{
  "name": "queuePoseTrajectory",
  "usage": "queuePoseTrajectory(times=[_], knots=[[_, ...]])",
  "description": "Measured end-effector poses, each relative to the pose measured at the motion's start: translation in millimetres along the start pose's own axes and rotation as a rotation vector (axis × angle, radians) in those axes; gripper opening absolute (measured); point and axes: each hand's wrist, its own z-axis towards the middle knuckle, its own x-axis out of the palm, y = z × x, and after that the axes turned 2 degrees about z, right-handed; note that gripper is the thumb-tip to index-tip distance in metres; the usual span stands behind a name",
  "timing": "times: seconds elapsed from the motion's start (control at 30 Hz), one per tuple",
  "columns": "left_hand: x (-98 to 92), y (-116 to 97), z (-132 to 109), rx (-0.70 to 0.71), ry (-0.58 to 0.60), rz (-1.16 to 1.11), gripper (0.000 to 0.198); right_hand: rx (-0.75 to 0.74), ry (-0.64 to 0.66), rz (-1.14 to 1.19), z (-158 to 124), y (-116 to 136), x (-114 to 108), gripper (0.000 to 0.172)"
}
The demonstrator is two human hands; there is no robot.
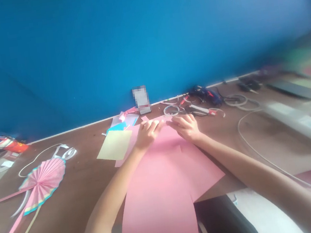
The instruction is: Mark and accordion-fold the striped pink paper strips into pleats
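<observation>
A long sheet of pink paper [157,200] runs from the table toward me and hangs over the near edge. My left hand [149,130] grips its far edge with curled fingers. Close beside it, my right hand [185,126] is closed on the same far edge, a small gap between the two. The fingertips are partly hidden and a little blurred. Another part of pink paper [209,174] shows under the long sheet at the right. Left of my left hand lies a pale yellow sheet [115,144], with a blue piece of paper [118,126] behind it.
A pleated pink paper fan [42,185] lies at the left of the brown table [91,193], near a white cable [25,164]. A small blurred-out upright object [141,99] stands by the blue wall. Cords, tools and a long white box [302,124] are at the right.
</observation>
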Motion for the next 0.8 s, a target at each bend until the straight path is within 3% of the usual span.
queuePoseTrajectory(times=[0.17, 0.37, 0.6, 0.8], knots=[[14.0, 4.4, -0.2, 0.034, 0.076, 0.054, 0.045, 0.006, 0.132, 0.089, -2.0, -5.9, 4.4, 0.037], [24.6, 7.3, -4.4, 0.039, -0.014, 0.13, 0.039, 0.001, 0.13, 0.131, 0.9, -4.0, 5.5, 0.033], [34.7, 4.7, -5.3, 0.181, -0.085, 0.389, 0.027, -0.024, 0.134, 0.075, 6.5, 2.7, -0.3, 0.034], [38.2, 7.0, -0.1, 0.256, 0.032, 0.385, 0.021, 0.067, 0.382, 0.105, 6.6, -1.4, -0.2, 0.022]])
